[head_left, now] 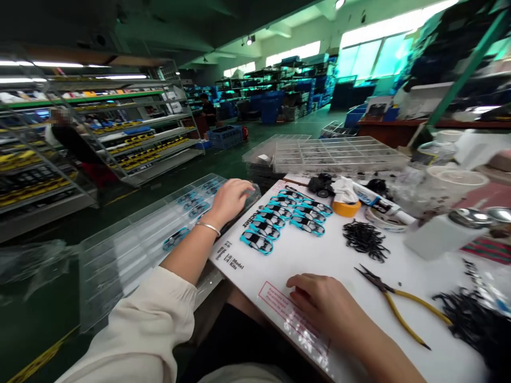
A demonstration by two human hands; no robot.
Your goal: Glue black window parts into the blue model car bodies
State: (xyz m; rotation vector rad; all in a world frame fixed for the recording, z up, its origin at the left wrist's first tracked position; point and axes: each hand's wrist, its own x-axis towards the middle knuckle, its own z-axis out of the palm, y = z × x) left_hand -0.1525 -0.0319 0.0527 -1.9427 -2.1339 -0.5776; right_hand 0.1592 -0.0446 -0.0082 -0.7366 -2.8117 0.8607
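My left hand (230, 201) is over the right edge of a clear compartment tray (131, 226), its fingers bent and close together; whatever is between them is hidden. Blue-edged black and grey parts (175, 239) lie in some of the compartments. On the white printed board (255, 276), my right hand (325, 298) rests with loosely bent fingers slightly apart and nothing visible in them. Similar blue-edged parts (265, 223) lie in rows between the two hands. Pliers (385, 287) with yellow handles lie open to the right of my right hand.
Small black pieces (363, 239) form a pile, with a larger black heap (475, 324) at right. Behind are an orange tape roll (346, 207), a tube (383, 202), a white dispenser bottle (443, 231) and stacked clear trays (335, 154). Shelving (143, 138) and a person (67, 138) stand left.
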